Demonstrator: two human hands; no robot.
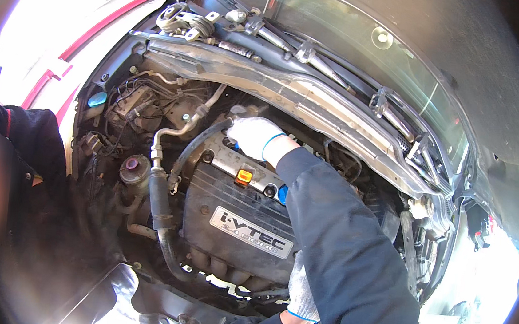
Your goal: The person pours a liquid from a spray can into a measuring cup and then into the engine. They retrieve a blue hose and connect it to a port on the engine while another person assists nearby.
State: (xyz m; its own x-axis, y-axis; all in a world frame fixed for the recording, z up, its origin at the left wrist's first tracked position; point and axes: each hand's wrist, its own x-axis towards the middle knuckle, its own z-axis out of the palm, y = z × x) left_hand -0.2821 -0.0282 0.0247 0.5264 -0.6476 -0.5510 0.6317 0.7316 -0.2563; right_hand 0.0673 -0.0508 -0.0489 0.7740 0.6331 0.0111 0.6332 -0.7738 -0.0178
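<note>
My right hand, in a white glove with a blue cuff edge, reaches over the engine to its rear left corner. Its fingers are curled by the upper end of a black rubber hose; what they hold is hidden. Beneath that arm lies the black engine cover with a silver badge plate. An orange oil filler cap sits on the metal strip behind it. My left hand, gloved alike, is at the cover's front edge, its fingers largely hidden by the cover and my right sleeve.
A person in dark clothing stands close at the left. A metal pipe and a round reservoir with a purplish cap flank the engine. Wiper linkage runs along the rear cowl below the windshield. The raised hood hangs overhead.
</note>
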